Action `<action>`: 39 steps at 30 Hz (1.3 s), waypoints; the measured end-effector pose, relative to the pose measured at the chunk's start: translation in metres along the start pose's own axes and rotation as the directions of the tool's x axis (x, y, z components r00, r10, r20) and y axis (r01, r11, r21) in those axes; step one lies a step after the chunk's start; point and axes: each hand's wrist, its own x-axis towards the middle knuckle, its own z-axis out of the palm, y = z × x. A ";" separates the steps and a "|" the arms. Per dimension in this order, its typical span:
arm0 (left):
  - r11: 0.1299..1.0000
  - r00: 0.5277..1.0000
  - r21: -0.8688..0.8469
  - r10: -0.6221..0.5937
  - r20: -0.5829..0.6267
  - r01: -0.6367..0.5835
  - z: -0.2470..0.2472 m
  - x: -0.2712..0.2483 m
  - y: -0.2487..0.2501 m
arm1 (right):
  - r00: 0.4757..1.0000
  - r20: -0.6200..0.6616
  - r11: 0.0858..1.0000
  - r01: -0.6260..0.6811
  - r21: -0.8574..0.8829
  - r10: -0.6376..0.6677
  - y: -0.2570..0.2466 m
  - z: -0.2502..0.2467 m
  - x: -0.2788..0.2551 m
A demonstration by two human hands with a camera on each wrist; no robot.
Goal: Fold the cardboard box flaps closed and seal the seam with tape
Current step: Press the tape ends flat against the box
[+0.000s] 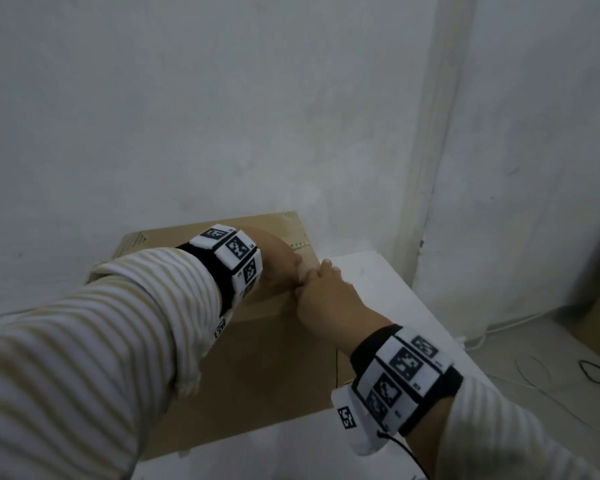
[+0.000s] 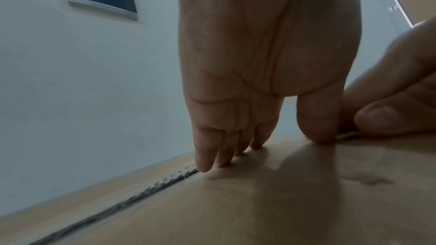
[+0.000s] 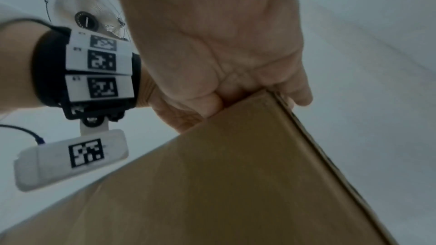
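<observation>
Flaps of the cardboard box (image 1: 274,344) lie folded down, and the box sits on the white table (image 1: 374,278) against the wall, so you have a firm surface to press into. Your left hand (image 2: 259,62) is spread on the top, fingers (image 2: 205,157) straight with their tips along the seam (image 2: 113,204) and the thumb planted beside them; that weight keeps the 2 flaps from lifting. Your right hand (image 3: 224,53) is curled over the box's right-hand top edge, thumb against the side panel and fingers hooked over the rim, clamped on the cardboard to pull that end shut next to the left hand. No tape shows in any view, so sealing looks not yet begun. I judge you need 1 hand free to fetch tape, and the flaps may spring up when you release.
</observation>
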 end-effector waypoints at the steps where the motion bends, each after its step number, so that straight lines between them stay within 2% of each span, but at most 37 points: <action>1: 1.000 1.000 0.008 0.000 0.010 0.000 0.000 -0.004 0.000 | 1.000 -0.025 1.000 0.002 -0.002 -0.002 -0.002 0.002 -0.001; 6: 0.997 0.999 -0.079 0.021 -0.026 -0.023 0.012 -0.022 -0.017 | 0.994 -0.086 0.995 -0.078 -0.069 0.072 -0.018 0.010 -0.004; 10: 0.986 0.999 -0.162 0.040 0.009 -0.038 0.029 -0.047 -0.045 | 0.982 -0.154 0.985 -0.129 -0.115 0.111 -0.037 0.018 -0.010; 15: 0.983 1.000 -0.185 -0.008 -0.002 0.007 0.062 -0.077 -0.076 | 0.963 -0.241 0.983 -0.147 -0.107 0.118 -0.050 0.029 -0.017; 21: 0.898 0.993 -0.439 -0.028 -0.113 -0.025 0.118 -0.105 -0.115 | 0.929 -0.363 0.993 -0.103 -0.060 0.075 -0.054 0.047 -0.020; 25: 0.896 0.973 -0.444 -0.080 -0.215 -0.025 0.157 -0.112 -0.131 | 0.869 -0.494 0.999 -0.038 -0.024 0.021 -0.048 0.058 -0.021; 27: 0.913 0.936 -0.407 -0.140 -0.322 -0.003 0.173 -0.112 -0.137 | 0.842 -0.539 1.000 -0.006 0.010 0.011 -0.045 0.061 -0.021; 29: 0.912 0.871 -0.407 -0.233 -0.433 0.042 0.185 -0.111 -0.140 | 0.818 -0.575 0.999 0.033 0.041 -0.003 -0.044 0.064 -0.019; 33: 0.875 0.677 -0.482 -0.386 -0.627 0.052 0.204 -0.109 -0.141 | 0.786 -0.618 0.992 0.094 0.080 -0.024 -0.033 0.067 -0.019; 36: 0.818 0.574 -0.572 -0.498 -0.650 0.063 0.215 -0.111 -0.139 | 0.768 -0.638 0.991 0.116 0.061 -0.051 -0.022 0.069 -0.024; 39: 0.692 0.465 -0.722 -0.643 -0.609 0.013 0.225 -0.111 -0.134 | 0.785 -0.616 0.983 0.153 0.104 -0.057 -0.015 0.072 -0.028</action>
